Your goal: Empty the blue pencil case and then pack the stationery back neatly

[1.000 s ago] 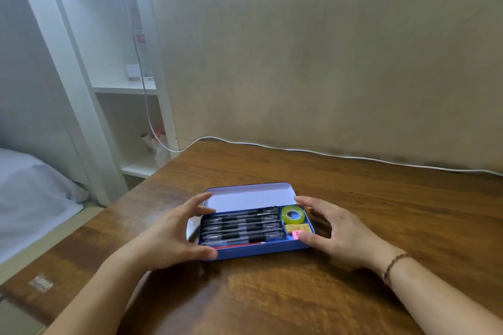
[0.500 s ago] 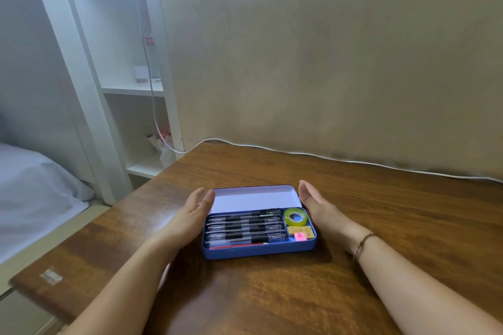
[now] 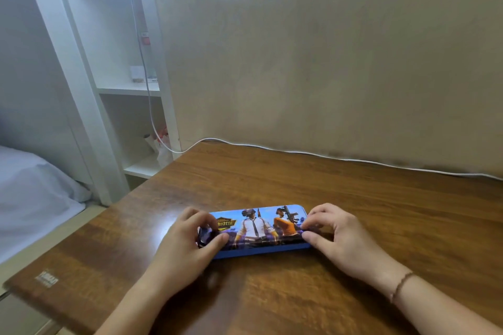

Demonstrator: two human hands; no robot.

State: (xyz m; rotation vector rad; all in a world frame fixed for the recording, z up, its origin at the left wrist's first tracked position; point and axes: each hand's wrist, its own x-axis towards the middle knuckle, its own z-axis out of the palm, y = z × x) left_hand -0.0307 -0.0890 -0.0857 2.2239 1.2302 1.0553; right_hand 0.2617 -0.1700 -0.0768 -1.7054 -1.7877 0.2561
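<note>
At the near edge of the counter point(image 3: 272, 294), two bare forearms enter from below and reach inward. Left hand point(image 3: 187, 242): fingers curled over the left end of the blue pencil case point(image 3: 261, 228), thumb laid along its near side; the grip is closed on the case. Right hand point(image 3: 337, 236): fingers curled onto the right end of the lid, thumb against the near right corner; the grip is likewise closed on the case. A thin beaded bracelet point(image 3: 401, 287) sits on the right wrist.

The blue pencil case lies flat on the counter, lid shut, long side roughly parallel to the near edge, a little left of the counter's middle. Its lid carries a printed picture of two figures and a yellow emblem; the side wall is plain blue. Contents cannot be seen.

Near the near left corner of the counter, a small pale label point(image 3: 46, 278) is fixed to the wood; its wording is not legible.

Along the far edge, a white cable point(image 3: 353, 159) runs against the wall and climbs past the far left corner into a white shelf unit point(image 3: 130, 90). Small items stand on the shelves, too indistinct to identify. Beyond the left edge, a bed with white bedding point(image 3: 30, 193) is visible.
</note>
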